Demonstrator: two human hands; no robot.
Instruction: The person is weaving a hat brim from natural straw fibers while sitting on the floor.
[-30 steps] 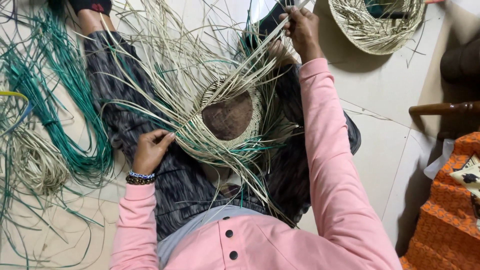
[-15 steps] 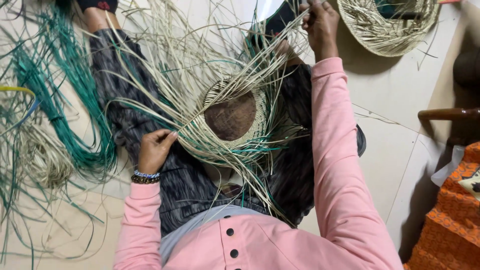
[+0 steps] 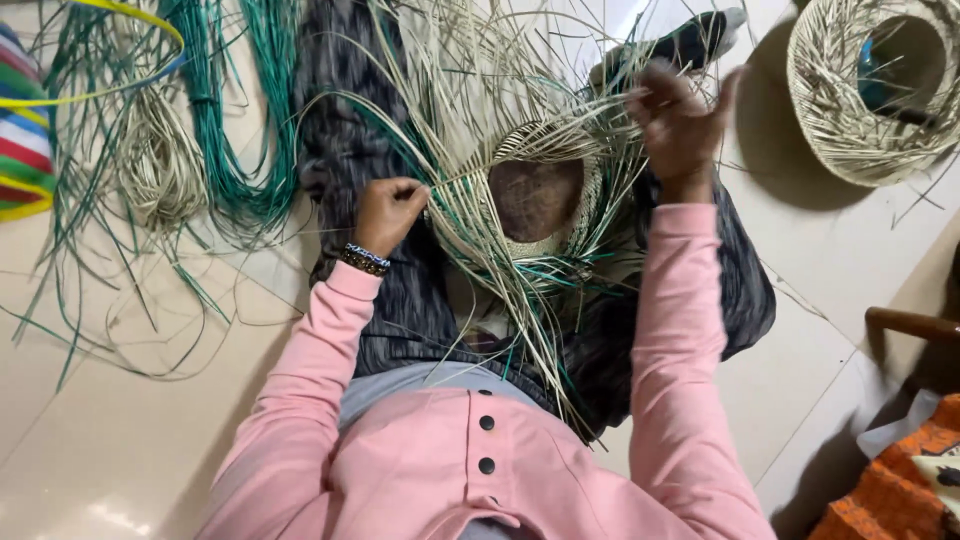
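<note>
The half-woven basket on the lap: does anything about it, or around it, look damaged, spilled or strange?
Nothing stands out. The half-woven basket lies on the lap, its unwoven pale strands fanning outward. The left hand pinches strands at its rim; the right hand grips a bunch. Green strands lie loose on the floor, and a finished basket lies on its side.

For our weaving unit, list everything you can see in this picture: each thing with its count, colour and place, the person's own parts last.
Half-woven basket: one, pale straw with a brown centre, on the lap.
Loose straw strands: many, pale, fanning out from the basket.
Green strands: one bundle, green, on the floor at left.
Straw coil: one, pale, floor at far left.
Finished basket: one, pale straw, top right.
Striped cloth: one, many-coloured, left edge.
Orange cloth: one, bottom right.
Wooden bar: one, brown, right edge.
Bracelet: one, beaded, left wrist.
Left hand: closed on strands.
Right hand: pulling strands, blurred.
</note>
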